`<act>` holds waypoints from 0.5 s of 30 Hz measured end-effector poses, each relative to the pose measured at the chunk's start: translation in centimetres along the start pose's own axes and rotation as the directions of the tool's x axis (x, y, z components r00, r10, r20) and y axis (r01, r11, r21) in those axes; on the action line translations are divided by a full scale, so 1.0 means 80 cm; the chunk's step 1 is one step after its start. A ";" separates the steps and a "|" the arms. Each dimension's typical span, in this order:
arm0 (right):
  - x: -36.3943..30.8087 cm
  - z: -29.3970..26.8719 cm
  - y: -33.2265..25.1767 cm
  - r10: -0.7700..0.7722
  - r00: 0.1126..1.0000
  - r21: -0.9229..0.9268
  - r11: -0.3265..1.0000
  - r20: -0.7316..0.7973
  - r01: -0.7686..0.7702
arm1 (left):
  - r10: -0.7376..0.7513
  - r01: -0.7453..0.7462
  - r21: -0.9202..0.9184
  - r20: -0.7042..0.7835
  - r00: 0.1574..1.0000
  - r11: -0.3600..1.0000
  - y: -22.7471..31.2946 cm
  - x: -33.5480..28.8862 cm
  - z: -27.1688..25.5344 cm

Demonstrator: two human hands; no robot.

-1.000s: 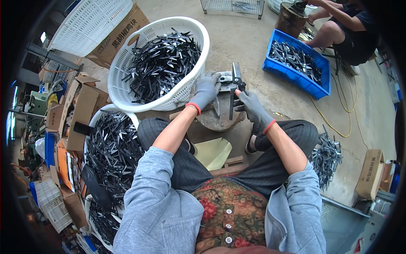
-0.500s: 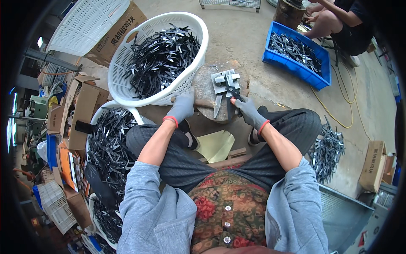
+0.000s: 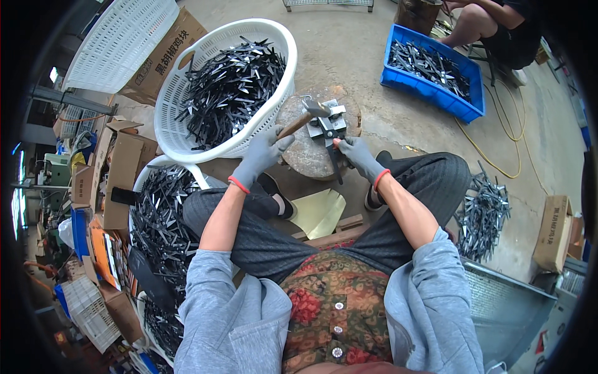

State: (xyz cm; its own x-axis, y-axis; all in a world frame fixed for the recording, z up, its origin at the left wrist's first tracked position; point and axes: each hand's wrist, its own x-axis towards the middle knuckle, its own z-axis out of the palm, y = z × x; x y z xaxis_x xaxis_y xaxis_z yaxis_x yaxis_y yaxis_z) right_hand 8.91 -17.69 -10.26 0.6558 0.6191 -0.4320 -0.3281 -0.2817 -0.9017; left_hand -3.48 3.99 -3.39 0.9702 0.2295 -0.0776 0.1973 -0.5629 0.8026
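My left hand [image 3: 261, 154], in a grey glove, is closed round the wooden handle of a hammer [image 3: 294, 126]. The hammer's metal head hangs over the left part of a small metal block fixture [image 3: 337, 111] on a round wooden stump [image 3: 298, 153]. My right hand [image 3: 361, 156], gloved too, pinches a long black metal blade [image 3: 334, 163] by its side. One end of the blade lies at the fixture; the other points toward me past the stump's near edge. The hammer head partly hides the fixture.
A white basket [image 3: 289, 68] heaped with black metal blades stands left of the stump. More blades fill another basket [image 3: 165, 218] by my left knee, a blue bin [image 3: 430, 103] and a floor pile [image 3: 483, 218]. A person [image 3: 498, 31] sits far right, near a yellow hose [image 3: 498, 167].
My left hand has swung the hammer up and away, so its head has gone from the stump's near side to over the fixture. My right hand remains at the black blade.
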 end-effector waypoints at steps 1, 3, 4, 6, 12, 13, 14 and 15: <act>-0.001 0.000 -0.002 0.005 1.000 0.001 1.000 -0.005 -0.005 | -0.030 0.042 0.125 -0.090 0.995 0.991 0.012 0.003 0.012; -0.003 0.003 -0.008 0.040 0.999 0.012 0.999 -0.004 -0.040 | 0.100 0.009 0.339 -0.304 0.947 0.941 0.009 0.004 0.028; 0.000 0.001 -0.004 0.042 0.999 0.015 0.999 -0.011 -0.042 | 0.102 0.005 0.338 -0.298 0.949 0.941 0.000 0.004 0.032; 0.005 0.001 0.003 0.027 1.000 0.046 0.999 0.002 -0.027 | 0.073 0.074 0.444 -0.306 0.949 0.893 -0.011 0.002 0.031; 0.007 -0.001 0.011 0.035 0.998 0.022 0.999 -0.046 -0.034 | 0.111 0.041 0.365 -0.384 0.916 0.930 0.004 0.004 0.027; 0.009 -0.003 0.015 0.036 0.998 0.024 0.999 -0.052 -0.035 | 0.114 0.036 0.365 -0.379 0.918 0.930 0.011 0.005 0.025; 0.012 -0.005 0.018 0.018 0.998 0.006 1.000 -0.062 -0.017 | 0.170 -0.048 0.281 -0.430 0.887 0.959 0.020 0.006 0.022; 0.011 -0.002 0.016 -0.002 0.998 -0.014 1.000 -0.061 0.001 | 0.213 -0.129 0.201 -0.489 0.846 0.971 0.024 0.003 0.019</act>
State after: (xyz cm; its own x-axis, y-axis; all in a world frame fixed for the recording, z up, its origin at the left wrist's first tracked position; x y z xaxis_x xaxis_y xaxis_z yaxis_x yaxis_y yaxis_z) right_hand 9.22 -17.59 -11.78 0.6964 0.5739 -0.4308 -0.3182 -0.2912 -0.9022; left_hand -2.70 1.78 -2.78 0.7941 0.4622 0.3946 0.0948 -0.7355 0.6708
